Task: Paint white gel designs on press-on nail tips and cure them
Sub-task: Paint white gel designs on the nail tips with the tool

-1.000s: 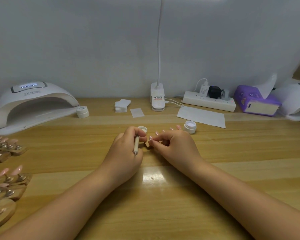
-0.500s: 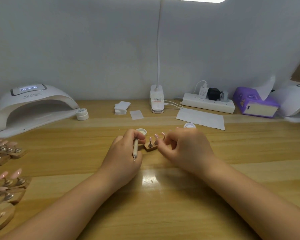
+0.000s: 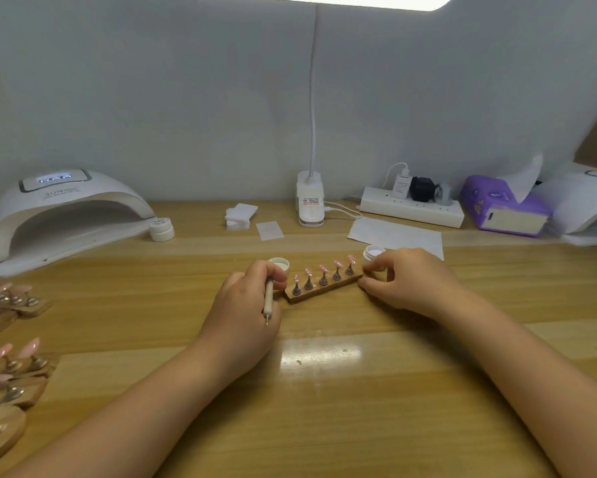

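Note:
A small wooden holder [image 3: 321,290] lies mid-table with several pink nail tips [image 3: 323,269] standing on metal pegs. My left hand [image 3: 247,315] sits at the holder's left end and grips a dotting pen [image 3: 268,301], its tip pointing back toward me. My right hand [image 3: 407,281] is at the holder's right end, fingertips curled at that end. An open white gel jar [image 3: 373,254] stands just behind the right fingers, and its lid [image 3: 279,263] lies behind my left hand. The white curing lamp [image 3: 59,215] stands at the far left.
More wooden holders with pink tips [image 3: 10,360] crowd the left edge. A closed small jar [image 3: 161,229] sits by the lamp. Wipe pads [image 3: 241,215], a desk lamp base [image 3: 310,201], paper [image 3: 397,236], a power strip [image 3: 412,208] and a purple tissue pack [image 3: 500,208] line the back.
My right hand has slid right along the holder, from its left end to its right end, uncovering the whole row of tips. My left hand still holds the pen in place.

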Tool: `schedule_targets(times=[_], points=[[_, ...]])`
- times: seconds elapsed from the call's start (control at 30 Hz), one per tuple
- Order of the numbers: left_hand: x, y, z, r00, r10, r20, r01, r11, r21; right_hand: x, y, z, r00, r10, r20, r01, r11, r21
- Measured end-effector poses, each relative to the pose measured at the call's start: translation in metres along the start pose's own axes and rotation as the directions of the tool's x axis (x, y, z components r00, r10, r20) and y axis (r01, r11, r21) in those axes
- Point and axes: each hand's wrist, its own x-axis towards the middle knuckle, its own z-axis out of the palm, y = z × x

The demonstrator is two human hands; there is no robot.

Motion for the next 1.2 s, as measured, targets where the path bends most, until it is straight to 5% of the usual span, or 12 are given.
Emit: schedule_targets(times=[0.27, 0.37, 0.87, 1.2], points=[[-0.001, 0.003, 0.000, 1.000, -0.025, -0.009, 0.025, 1.000, 0.008, 0.002, 0.004, -0.003, 0.990, -0.081, 0.114, 0.070, 0.993, 0.096], [-0.001, 0.003, -0.001, 0.999, -0.042, -0.032, 0.042, 0.999, 0.009, 0.000, 0.010, -0.006, 0.989, -0.108, 0.103, 0.075, 0.956, 0.282], [-0.002, 0.002, -0.004, 0.997, -0.051, -0.056, 0.049, 0.998, -0.039, -0.005, 0.010, -0.007, 0.982, -0.184, 0.043, 0.140, 0.861, 0.489], [-0.003, 0.002, -0.003, 0.997, -0.062, -0.047, 0.061, 0.998, -0.032, -0.003, 0.002, -0.009, 0.954, -0.208, 0.215, 0.123, 0.928, 0.352]])
